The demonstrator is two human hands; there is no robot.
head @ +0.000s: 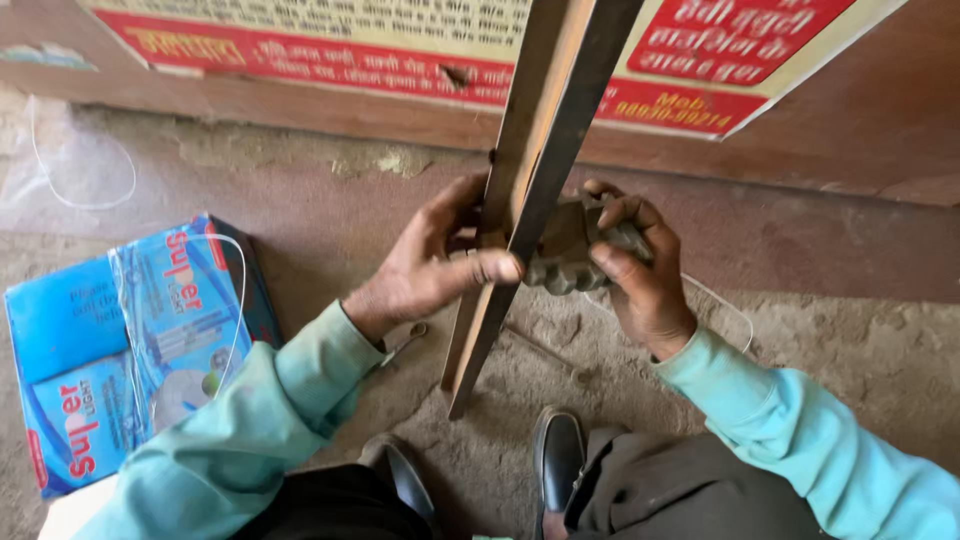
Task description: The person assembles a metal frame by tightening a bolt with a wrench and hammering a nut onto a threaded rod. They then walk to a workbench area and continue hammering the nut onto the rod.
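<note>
Your left hand [430,265] grips the upright metal bar [540,170]; your right hand [635,265] clasps the ribbed fitting [560,255] against its right side.

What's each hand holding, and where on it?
Left hand grips the upright metal bar around its lower-middle stretch. Right hand clasps a dark ridged metal part from its right side, against the bar.

The long metal bar [540,190] ran off the top edge. It hid part of the grey ridged block [570,255], and the right hand [640,270] covered the block's far side.
</note>
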